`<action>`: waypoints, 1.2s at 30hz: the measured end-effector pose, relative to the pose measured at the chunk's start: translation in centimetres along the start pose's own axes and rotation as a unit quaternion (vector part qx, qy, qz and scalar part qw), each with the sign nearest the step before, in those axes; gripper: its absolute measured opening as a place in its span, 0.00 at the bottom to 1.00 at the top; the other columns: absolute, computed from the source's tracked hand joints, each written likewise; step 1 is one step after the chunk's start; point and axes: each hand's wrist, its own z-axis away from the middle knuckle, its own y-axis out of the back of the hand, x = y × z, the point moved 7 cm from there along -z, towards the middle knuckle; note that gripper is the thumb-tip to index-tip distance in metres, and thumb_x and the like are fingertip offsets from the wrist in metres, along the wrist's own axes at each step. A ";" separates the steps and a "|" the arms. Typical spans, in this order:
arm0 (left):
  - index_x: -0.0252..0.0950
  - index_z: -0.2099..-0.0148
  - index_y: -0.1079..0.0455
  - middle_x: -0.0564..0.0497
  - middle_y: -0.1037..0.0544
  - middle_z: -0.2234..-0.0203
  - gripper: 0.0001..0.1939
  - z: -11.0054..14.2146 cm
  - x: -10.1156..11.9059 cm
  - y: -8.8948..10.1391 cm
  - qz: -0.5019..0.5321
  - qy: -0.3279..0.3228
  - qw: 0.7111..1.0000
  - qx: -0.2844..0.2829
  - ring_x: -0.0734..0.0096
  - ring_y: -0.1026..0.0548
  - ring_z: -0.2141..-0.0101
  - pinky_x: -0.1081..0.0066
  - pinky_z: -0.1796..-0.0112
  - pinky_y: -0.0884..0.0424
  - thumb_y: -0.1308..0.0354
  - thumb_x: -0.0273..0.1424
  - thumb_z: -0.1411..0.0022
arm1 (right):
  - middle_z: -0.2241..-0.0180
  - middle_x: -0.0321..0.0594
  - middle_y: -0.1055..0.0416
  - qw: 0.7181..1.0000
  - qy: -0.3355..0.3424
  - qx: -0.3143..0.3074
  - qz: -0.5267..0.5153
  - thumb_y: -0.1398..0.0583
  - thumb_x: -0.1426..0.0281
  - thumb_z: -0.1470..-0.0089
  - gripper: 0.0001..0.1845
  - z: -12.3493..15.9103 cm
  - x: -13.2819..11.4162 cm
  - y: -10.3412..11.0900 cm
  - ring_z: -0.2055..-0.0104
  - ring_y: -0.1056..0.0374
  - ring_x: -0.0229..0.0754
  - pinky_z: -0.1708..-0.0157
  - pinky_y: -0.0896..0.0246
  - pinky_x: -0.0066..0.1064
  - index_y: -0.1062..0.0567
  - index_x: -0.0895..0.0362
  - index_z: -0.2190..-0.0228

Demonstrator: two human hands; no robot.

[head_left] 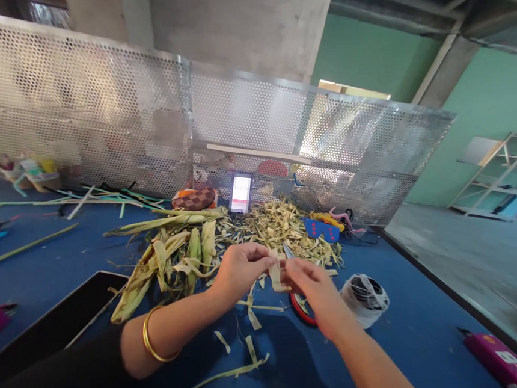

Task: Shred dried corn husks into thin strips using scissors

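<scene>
Between my two hands is a short, pale strip of corn husk, raised above the blue table. My left hand, with a gold bangle on the wrist, pinches its upper left edge between thumb and fingers. On the other side, my right hand has its fingers closed at the strip's right edge; its fingertips are partly hidden. Under my right hand lie red-handled scissors, partly covered. Small husk pieces tied or crossed together rest just below my hands, and a thin husk stem lies nearer me.
Leafy corn husks and a heap of shredded husk spread behind my hands. A spool of white thread stands at right. Around are a black tray, magenta tools, a lit phone and a perforated metal screen.
</scene>
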 end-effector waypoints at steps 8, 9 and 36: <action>0.32 0.76 0.30 0.54 0.30 0.84 0.08 -0.5 -1.2 1.0 0.083 0.064 0.993 0.057 0.78 0.34 0.82 0.77 0.81 0.37 0.39 0.33 0.52 | 0.77 0.32 0.31 0.993 0.067 -0.006 0.100 0.41 0.70 0.53 0.10 1.4 -0.5 -1.9 0.73 0.31 0.39 0.70 0.37 0.31 0.30 0.55 0.64; 0.32 0.76 0.31 0.54 0.30 0.85 0.08 -0.6 -1.4 1.1 0.101 0.078 0.990 0.063 0.79 0.34 0.83 0.78 0.81 0.37 0.39 0.32 0.53 | 0.77 0.31 0.31 0.989 0.093 0.002 0.119 0.41 0.71 0.52 0.15 1.5 -0.9 -1.7 0.73 0.31 0.39 0.69 0.36 0.31 0.32 0.55 0.59; 0.32 0.78 0.30 0.53 0.29 0.85 0.09 -0.6 0.2 1.7 0.103 0.108 0.988 0.044 0.81 0.35 0.85 0.78 0.82 0.42 0.38 0.32 0.51 | 0.71 0.38 0.26 0.836 0.428 -0.035 0.342 0.44 0.75 0.44 0.08 4.5 -4.4 -4.0 0.68 0.31 0.38 0.66 0.37 0.31 0.25 0.54 0.71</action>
